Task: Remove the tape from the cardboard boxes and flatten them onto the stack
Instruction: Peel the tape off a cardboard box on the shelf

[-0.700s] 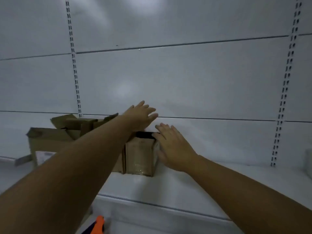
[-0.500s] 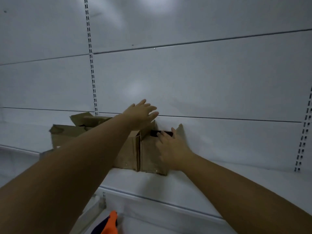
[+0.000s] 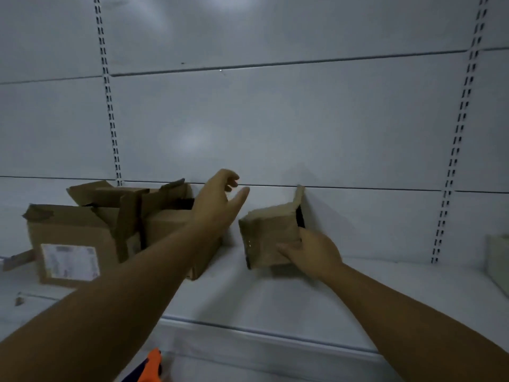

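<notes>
Gripping a tilted small box, right hand underneath.

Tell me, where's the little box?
In the head view, the little box sits right of centre above the shelf, held by the right hand.

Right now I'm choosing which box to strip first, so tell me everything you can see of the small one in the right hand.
The small cardboard box is plain brown, creased and worn. One flap stands up at its far right corner beside a dark opening. It is tilted, and the right hand grips its lower right side. It sits apart from the other boxes.
</notes>
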The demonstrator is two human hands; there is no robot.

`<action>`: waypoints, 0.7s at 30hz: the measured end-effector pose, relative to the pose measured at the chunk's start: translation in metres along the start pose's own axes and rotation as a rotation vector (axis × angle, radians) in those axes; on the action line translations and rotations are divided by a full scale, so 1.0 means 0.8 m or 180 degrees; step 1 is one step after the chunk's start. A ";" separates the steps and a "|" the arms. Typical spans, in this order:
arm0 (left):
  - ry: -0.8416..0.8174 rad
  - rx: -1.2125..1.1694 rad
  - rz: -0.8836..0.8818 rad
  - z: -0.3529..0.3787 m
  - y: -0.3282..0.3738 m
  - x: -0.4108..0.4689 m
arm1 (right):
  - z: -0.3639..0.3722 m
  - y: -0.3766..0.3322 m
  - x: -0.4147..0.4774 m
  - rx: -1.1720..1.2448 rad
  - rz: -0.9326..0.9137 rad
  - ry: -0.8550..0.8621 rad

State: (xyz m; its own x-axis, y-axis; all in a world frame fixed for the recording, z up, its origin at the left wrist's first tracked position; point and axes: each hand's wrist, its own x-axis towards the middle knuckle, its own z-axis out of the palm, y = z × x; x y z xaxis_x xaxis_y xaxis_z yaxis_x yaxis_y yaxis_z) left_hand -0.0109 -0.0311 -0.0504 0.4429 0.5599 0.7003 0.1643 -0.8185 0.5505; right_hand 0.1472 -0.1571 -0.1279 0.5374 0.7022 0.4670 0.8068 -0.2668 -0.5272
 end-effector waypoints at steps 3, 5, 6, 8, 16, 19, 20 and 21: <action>-0.0637 -0.0993 -0.0519 0.058 -0.009 -0.050 | -0.016 0.005 -0.020 0.1294 0.0486 0.0482; -0.1094 -0.1292 -0.0443 0.090 -0.003 -0.062 | -0.035 0.010 -0.030 0.1899 0.0692 0.0253; -0.1115 -0.1414 -0.0369 0.099 0.003 -0.062 | -0.046 0.013 -0.035 0.2142 0.0820 0.0015; -0.0986 -0.1657 -0.0340 0.107 0.018 -0.054 | -0.070 0.019 -0.053 0.2154 0.1201 -0.0590; -0.1345 -0.1241 0.0186 0.090 0.046 -0.030 | -0.202 -0.015 -0.099 0.1499 0.0161 -0.0971; -0.1451 -0.1337 0.0105 0.100 0.044 -0.047 | -0.200 0.011 -0.085 0.0588 -0.0353 0.0155; -0.1382 -0.1343 0.0068 0.106 0.040 -0.056 | -0.189 0.026 -0.082 0.0288 -0.0392 -0.0074; -0.1293 -0.1307 0.0058 0.112 0.033 -0.066 | -0.177 0.043 -0.080 0.0056 -0.0382 -0.0404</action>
State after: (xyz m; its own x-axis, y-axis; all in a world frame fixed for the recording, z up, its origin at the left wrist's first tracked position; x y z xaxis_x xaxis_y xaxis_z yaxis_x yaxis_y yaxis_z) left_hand 0.0489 -0.0941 -0.1134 0.7587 0.3854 0.5252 -0.1661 -0.6651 0.7280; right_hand 0.1752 -0.3046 -0.0755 0.4012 0.8064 0.4344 0.8582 -0.1652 -0.4860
